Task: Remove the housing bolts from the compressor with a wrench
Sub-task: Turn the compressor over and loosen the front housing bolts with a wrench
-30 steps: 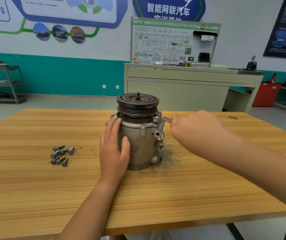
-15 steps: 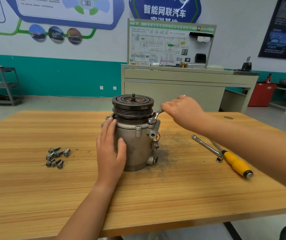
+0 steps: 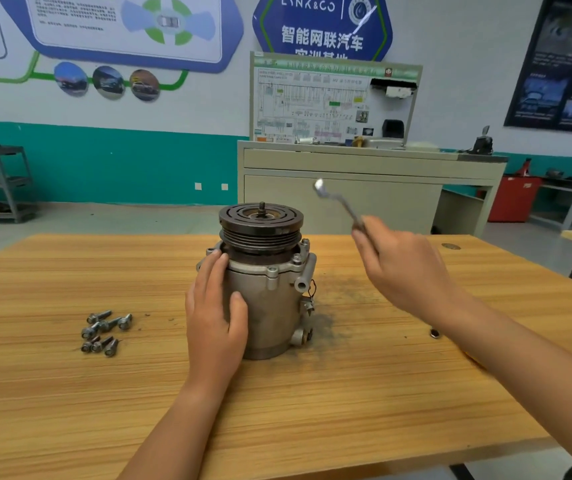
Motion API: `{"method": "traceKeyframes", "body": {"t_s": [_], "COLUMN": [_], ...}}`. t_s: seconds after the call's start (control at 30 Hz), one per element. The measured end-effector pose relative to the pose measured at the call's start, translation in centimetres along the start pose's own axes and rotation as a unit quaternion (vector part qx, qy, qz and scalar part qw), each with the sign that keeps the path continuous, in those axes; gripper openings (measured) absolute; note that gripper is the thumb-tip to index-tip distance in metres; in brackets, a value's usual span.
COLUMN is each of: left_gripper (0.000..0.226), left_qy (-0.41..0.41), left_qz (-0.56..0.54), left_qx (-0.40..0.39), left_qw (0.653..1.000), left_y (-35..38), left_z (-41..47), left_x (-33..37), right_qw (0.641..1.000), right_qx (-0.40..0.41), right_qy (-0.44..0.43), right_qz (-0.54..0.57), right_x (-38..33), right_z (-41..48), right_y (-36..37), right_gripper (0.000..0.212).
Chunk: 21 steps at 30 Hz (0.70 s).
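The grey metal compressor [image 3: 270, 299] stands upright on the wooden table [image 3: 277, 410], its dark pulley on top. My left hand [image 3: 213, 317] presses against its left side, fingers straight and thumb on the front. My right hand [image 3: 405, 268] grips a silver wrench [image 3: 338, 202] in the air, right of the pulley, with the wrench head pointing up and left, clear of the compressor. Bolts [image 3: 303, 244] sit in the housing flange on the right side. Several removed bolts [image 3: 104, 330] lie in a loose pile on the table to the left.
Dark grime marks the table to the right of the compressor. A socket end of another tool [image 3: 435, 332] shows below my right forearm. A beige cabinet [image 3: 364, 188] with a wiring board stands behind the table, and a grey shelf rack [image 3: 0, 181] is at the far left.
My right hand has lifted the wrench off the flange bolt and swung it up and to the right. My left hand stays on the compressor. My forearm now hides the yellow-handled tool.
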<state>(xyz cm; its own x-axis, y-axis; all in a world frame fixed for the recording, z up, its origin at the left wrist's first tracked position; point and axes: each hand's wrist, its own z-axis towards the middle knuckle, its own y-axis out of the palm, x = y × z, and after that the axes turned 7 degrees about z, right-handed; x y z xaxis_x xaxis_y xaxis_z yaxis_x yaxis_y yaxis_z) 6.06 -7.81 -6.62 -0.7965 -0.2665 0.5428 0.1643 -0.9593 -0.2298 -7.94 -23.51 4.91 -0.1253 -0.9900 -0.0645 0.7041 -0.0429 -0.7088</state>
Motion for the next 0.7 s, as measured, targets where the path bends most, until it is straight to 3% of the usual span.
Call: {"method": "traceKeyframes", "body": {"t_s": [0.1, 0.2, 0.43, 0.7], "left_gripper": [0.049, 0.049, 0.052, 0.065], "left_qy": [0.0, 0.001, -0.003, -0.008], "left_qz": [0.001, -0.002, -0.005, -0.011], "left_qx": [0.004, 0.005, -0.003, -0.008], "left_qw": [1.0, 1.0, 1.0, 1.0], "left_y": [0.1, 0.0, 0.0, -0.1], "left_z": [0.0, 0.1, 0.1, 0.1], "left_x": [0.0, 0.0, 0.2, 0.2], "right_qw": [0.984, 0.963, 0.934, 0.899], "right_qx": [-0.11, -0.148, -0.219, -0.322], "right_qy": [0.008, -0.009, -0.056, -0.029], "right_qz": [-0.143, -0.223, -0.278, -0.295], "right_x": [-0.5, -1.2, -3.9, -7.8], "right_z": [-1.3, -1.5, -0.5, -0.4], "right_y": [-0.4, -0.9, -2.2, -1.8], "right_gripper": [0.026, 0.028, 0.047, 0.054]}}
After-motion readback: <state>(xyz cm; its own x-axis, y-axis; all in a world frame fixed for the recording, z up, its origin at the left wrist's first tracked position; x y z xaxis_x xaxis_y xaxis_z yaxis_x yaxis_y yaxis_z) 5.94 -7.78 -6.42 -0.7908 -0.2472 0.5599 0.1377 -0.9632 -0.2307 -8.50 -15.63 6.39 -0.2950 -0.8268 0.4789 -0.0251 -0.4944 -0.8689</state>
